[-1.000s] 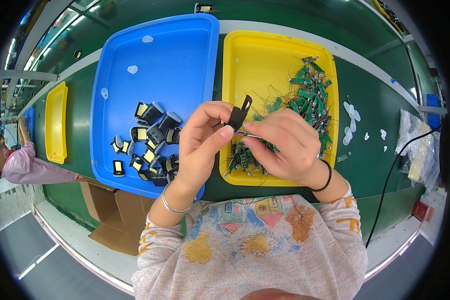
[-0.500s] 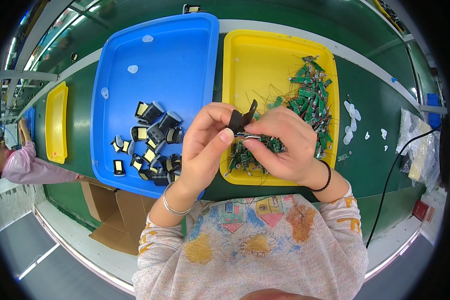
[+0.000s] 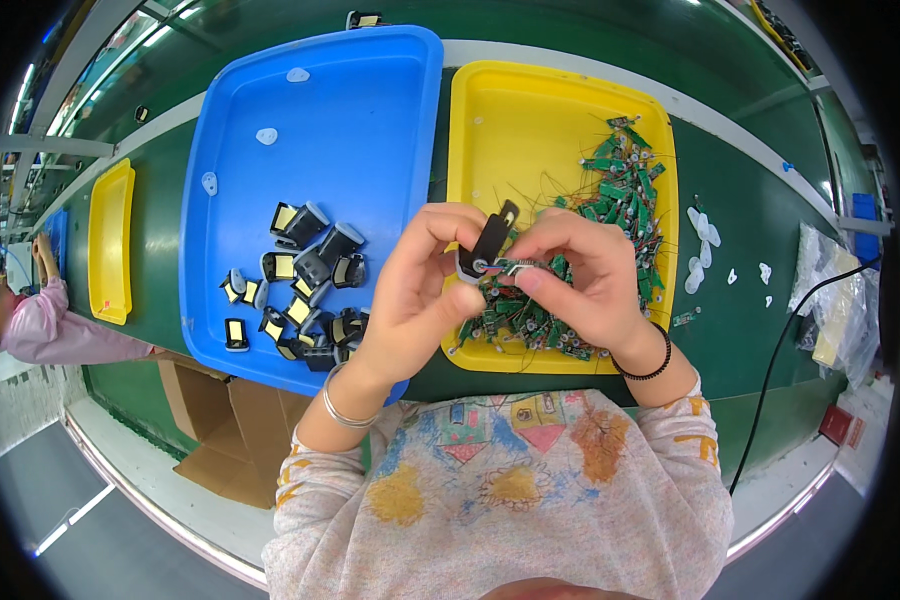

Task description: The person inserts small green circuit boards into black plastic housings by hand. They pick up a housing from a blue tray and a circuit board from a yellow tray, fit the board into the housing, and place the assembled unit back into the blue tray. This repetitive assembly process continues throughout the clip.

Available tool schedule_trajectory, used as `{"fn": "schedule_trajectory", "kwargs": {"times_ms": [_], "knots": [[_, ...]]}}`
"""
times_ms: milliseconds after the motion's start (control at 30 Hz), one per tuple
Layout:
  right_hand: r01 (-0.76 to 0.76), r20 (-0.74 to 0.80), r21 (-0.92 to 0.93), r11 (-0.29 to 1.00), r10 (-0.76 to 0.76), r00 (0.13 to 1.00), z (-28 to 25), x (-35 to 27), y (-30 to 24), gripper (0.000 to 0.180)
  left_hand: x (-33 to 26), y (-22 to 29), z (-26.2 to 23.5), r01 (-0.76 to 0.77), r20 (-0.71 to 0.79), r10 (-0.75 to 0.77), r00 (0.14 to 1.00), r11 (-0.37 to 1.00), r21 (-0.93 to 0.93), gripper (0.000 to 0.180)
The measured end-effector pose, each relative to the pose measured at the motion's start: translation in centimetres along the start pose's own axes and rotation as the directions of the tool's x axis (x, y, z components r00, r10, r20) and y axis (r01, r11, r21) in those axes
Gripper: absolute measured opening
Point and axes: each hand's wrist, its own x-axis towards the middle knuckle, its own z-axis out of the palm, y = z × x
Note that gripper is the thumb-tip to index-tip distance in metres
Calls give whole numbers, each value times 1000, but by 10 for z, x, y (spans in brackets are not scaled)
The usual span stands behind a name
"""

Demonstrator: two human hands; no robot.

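Between the thumb and fingers of my left hand is a small black plastic housing, tilted, with a slotted flap standing up. My right hand pinches a small green circuit board by its end, close against the housing's opening. The fingers partly hide the board. Both hands hover over the near left part of a yellow tray, which holds a heap of green circuit boards with thin wires. To the left, a blue tray carries several black housings with pale yellow pads.
Clear plastic pieces lie on the green table right of the yellow tray, near a plastic bag and a black cable. An open cardboard box stands below the table edge. At far left, a person in pink sits near another yellow tray.
The black housing has turned in my left hand, so its flat slotted side and opening now show. My right hand has shifted slightly right, with the board's end at the housing.
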Motion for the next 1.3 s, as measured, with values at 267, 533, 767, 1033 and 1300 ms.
{"fn": "schedule_trajectory", "kwargs": {"times_ms": [267,533,767,1033,1300], "knots": [[-187,103,299,936,164,981,-6,0,-1,9,-2,4,-6,37,-131,-18,991,989,144,37],[-317,110,484,816,302,947,-3,-3,-5,11,1,-3,-8,211,-12,-215,977,965,-158,37],[-324,119,542,776,311,943,-3,-2,-2,10,0,-6,-1,187,-50,-191,980,979,-78,36],[-396,178,620,677,371,911,-3,-2,5,12,-1,-9,0,174,-88,-177,980,984,-35,37],[-391,158,638,664,384,910,0,-2,6,12,-4,-11,0,198,-92,-194,977,980,27,37]]}}
